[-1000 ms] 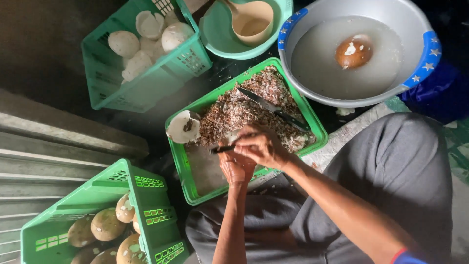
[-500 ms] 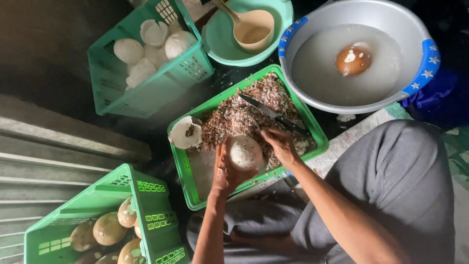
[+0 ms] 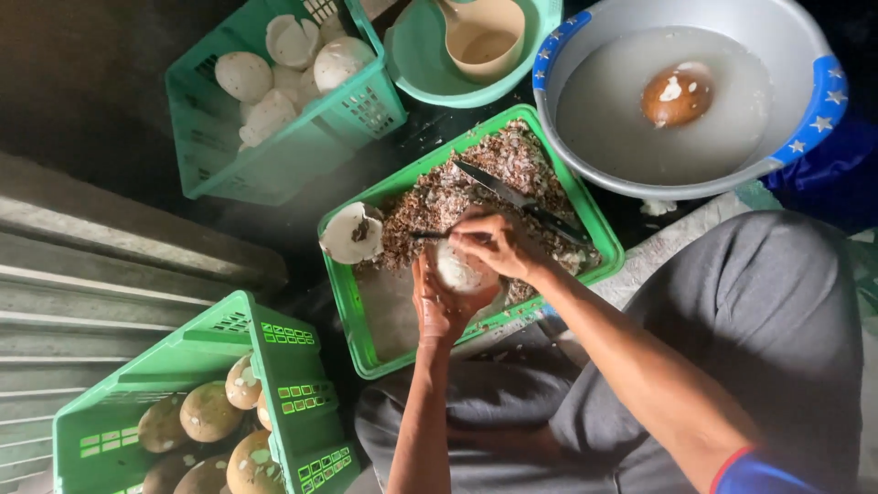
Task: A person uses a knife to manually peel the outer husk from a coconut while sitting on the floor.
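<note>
The coconut kernel (image 3: 455, 271), white and mostly stripped of its brown skin, sits cupped in the clenched fingers of the left hand (image 3: 437, 306) over the green tray (image 3: 361, 343), where a heap of brown parings (image 3: 457, 187) is piled; only its rounded top shows, so its long axis cannot be told. The right hand (image 3: 498, 245) grasps a thin dark-handled peeler (image 3: 430, 235) pointing left across the kernel. Judging by the crates, white peeled pieces (image 3: 274, 64) fill the far basket while brown unpeeled kernels (image 3: 206, 412) wait in the near one, so much remains.
</note>
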